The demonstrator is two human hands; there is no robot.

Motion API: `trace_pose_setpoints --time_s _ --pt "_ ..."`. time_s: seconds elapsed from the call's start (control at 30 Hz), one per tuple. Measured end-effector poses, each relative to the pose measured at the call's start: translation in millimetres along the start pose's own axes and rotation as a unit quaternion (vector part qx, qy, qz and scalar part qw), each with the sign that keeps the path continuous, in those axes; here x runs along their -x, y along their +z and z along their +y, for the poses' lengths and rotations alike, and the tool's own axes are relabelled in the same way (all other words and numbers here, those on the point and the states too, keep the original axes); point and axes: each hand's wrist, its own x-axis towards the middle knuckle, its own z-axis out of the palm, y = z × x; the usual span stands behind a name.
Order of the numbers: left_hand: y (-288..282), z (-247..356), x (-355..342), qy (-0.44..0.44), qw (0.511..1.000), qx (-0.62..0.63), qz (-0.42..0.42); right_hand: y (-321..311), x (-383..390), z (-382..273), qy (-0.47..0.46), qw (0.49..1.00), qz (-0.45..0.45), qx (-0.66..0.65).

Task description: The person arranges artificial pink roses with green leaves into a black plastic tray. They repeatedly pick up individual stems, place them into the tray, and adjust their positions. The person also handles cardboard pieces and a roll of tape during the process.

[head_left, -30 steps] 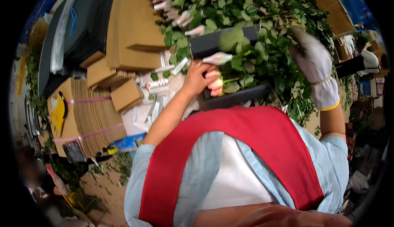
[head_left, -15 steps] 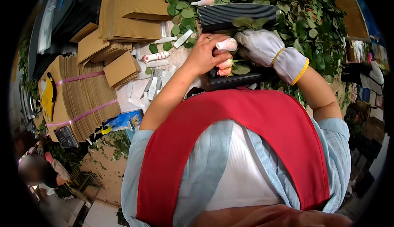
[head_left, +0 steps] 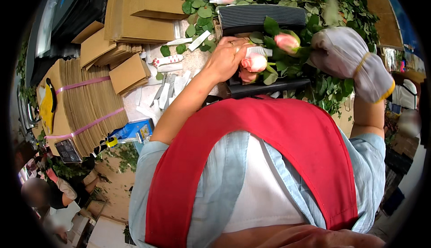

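Observation:
My bare left hand (head_left: 228,59), a ring on one finger, is closed around pink roses at the left side of a black ribbed holder. One pink rose (head_left: 254,62) faces up beside its fingertips, with a piece of white sleeve netting (head_left: 259,51) just behind it. A second rose head (head_left: 247,76) sits below, partly covered. My right hand (head_left: 339,52), in a white glove with a yellow cuff edge, is off to the right. Its curled fingers are blurred and partly hidden, around the leafy stem of another pink rose (head_left: 287,43) whose head points left.
Behind the roses stands the holder's far ribbed pad (head_left: 262,20); its near black edge (head_left: 269,86) runs by my apron. Leafy rose stems (head_left: 350,5) heap up at the far right. White sleeves (head_left: 168,91), a box cutter (head_left: 169,60) and cardboard stacks (head_left: 90,100) lie left.
My right hand has moved right, away from my left hand. A rose with leaves now shows between them. The netted rose by my left fingers has given way to an uncovered pink bloom.

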Motion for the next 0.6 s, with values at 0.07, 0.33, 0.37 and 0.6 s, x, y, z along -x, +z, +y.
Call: trace_pose_setpoints --time_s 0.07,0.33,0.37,0.6 --pt "-1 -2 5 0.047 0.997 -0.043 -0.032 8 -7 -7 -0.094 0.989 0.113 -0.035" --pt "-5 -13 11 0.031 0.999 -0.022 -0.031 66 -35 -21 -0.072 0.959 0.213 -0.173" --pt "-6 -14 10 0.037 0.998 -0.037 -0.041 56 -30 -18 -0.099 0.954 0.204 -0.194" --pt "-50 17 48 -0.038 0.993 0.068 0.084 -10 -11 -8 0.050 0.896 0.406 -0.175"
